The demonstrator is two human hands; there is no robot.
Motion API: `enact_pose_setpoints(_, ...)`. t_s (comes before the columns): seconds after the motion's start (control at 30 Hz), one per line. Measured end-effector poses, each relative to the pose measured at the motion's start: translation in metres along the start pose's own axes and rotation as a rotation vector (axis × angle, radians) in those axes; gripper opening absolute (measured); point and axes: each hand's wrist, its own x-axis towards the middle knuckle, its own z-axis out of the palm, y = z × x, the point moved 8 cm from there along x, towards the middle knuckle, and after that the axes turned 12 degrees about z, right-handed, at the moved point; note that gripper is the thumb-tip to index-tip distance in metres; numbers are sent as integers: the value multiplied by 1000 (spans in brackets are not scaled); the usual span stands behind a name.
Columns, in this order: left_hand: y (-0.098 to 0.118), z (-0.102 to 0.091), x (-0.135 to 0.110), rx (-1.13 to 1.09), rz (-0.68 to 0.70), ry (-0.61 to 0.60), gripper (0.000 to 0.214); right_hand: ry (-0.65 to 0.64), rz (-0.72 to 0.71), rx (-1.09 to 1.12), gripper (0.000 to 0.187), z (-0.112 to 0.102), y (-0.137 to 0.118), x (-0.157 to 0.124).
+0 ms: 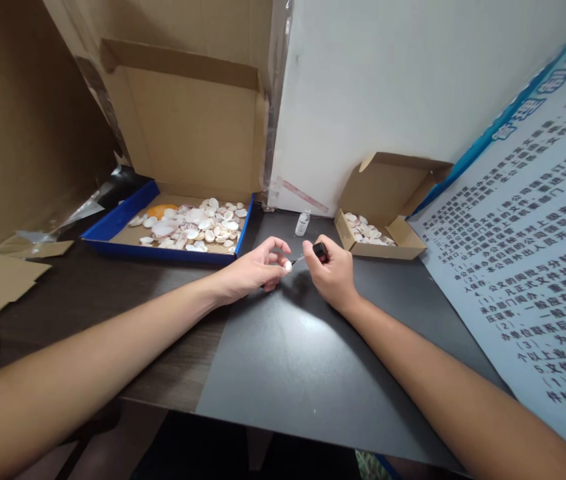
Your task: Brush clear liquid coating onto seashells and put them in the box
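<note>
Between thumb and fingertips, my left hand (253, 268) pinches a small white shell (288, 266). My right hand (333, 275) is closed around the black cap (320, 251) of an applicator brush. The brush's thin stem (299, 259) points left, its tip at or very near the shell; whether they touch is too small to tell. Just behind my hands, a little bottle (303, 224) with a pale label stands upright on the dark mat, with no cap visible on it. Both hands are raised slightly above the mat.
A blue-edged cardboard box (163, 254) full of white shells (195, 223) lies open at the back left. A smaller cardboard box (387, 251) at the back right holds more shells. A printed board (527, 220) leans along the right; cardboard pieces (0, 287) lie left.
</note>
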Motion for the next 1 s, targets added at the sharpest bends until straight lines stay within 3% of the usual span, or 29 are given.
enact_pose_setpoints(0.13, 0, -1, 0, -1, 9, 3, 29, -52, -19, 56, 38, 2, -2, -1)
enact_pose_setpoints(0.33, 0, 1, 0, 7, -5, -5, 29, -31, -8, 119, 37, 0, -1, 1)
enact_pose_setpoints(1.0, 3, 5, -3, 59, 6, -52, 28, -72, -28, 53, 33, 2, -1, 0)
